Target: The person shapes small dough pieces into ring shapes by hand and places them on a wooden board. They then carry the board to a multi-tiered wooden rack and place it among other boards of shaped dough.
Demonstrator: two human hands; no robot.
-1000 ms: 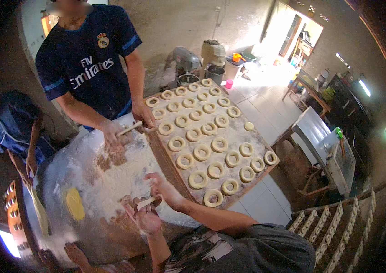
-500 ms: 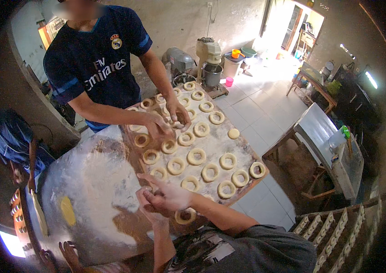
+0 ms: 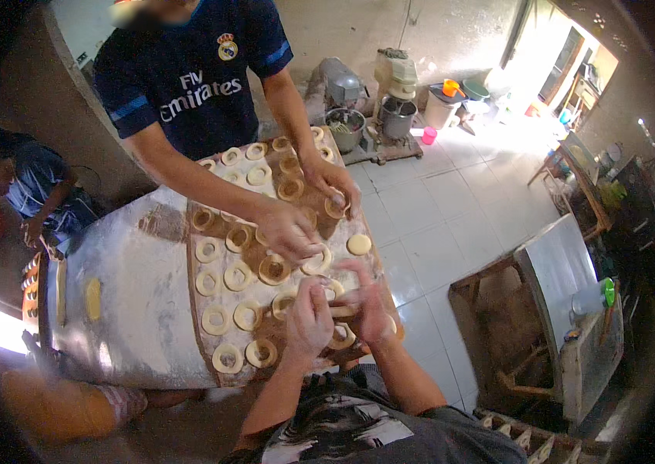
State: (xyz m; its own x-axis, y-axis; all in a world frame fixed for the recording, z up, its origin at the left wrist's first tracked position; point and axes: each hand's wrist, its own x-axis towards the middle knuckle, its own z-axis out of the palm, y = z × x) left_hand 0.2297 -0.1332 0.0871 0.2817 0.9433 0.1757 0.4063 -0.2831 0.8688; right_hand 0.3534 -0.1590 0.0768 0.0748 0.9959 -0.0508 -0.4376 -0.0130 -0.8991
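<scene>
A wooden board [image 3: 254, 251] on the floured table [image 3: 138, 286] carries several dough rings [image 3: 215, 317]. My left hand [image 3: 308, 321] and my right hand [image 3: 367, 308] meet over the board's near right corner and pinch one dough ring [image 3: 335, 297] between their fingers. Across the table a person in a dark blue jersey [image 3: 188, 85] leans in. One of that person's hands [image 3: 289, 232] presses on a ring just beyond mine, and the other [image 3: 333, 184] rests on rings farther back. A plain round dough disc [image 3: 359, 244] lies at the board's right edge.
A yellow dough strip [image 3: 93, 298] lies on the table's left part. Another person [image 3: 34, 185] crouches at far left. Two mixers [image 3: 347, 108] [image 3: 397, 89] and buckets [image 3: 451, 100] stand on the tiled floor behind. A metal-topped stand [image 3: 563, 271] with a green-lidded cup [image 3: 594, 298] is at right.
My hands came off the floured table and onto the board's near right corner, closing on a ring. The other person's hands shifted from the table to the rings on the board.
</scene>
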